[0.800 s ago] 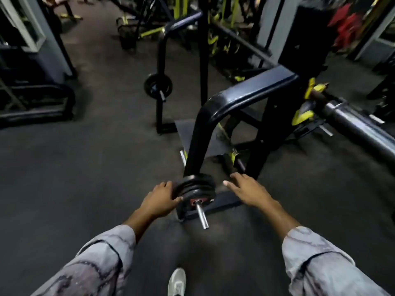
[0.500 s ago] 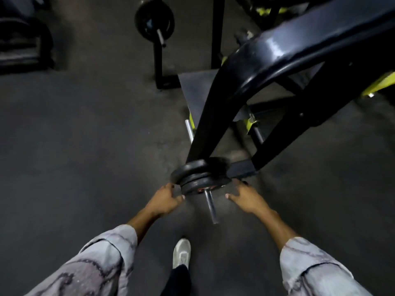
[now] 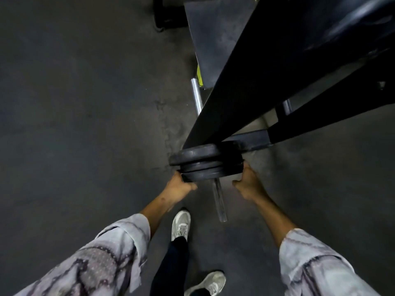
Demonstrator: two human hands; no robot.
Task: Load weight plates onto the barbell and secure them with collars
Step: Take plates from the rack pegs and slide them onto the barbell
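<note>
Three black weight plates sit stacked on a steel peg at the foot of a black rack frame. My left hand grips the left rim of the nearest plate. On the right rim of that same plate, my right hand has its fingers curled behind the edge. The bare end of the peg sticks out toward me between both hands. No collar is visible.
A second steel peg shows behind the frame beside a dark base plate. The dark rubber floor stretches to the left. My white shoes stand just below the peg's end.
I have leaned in and down over the rack. Both hands have closed in from beside the stack onto the rim of the nearest plate.
</note>
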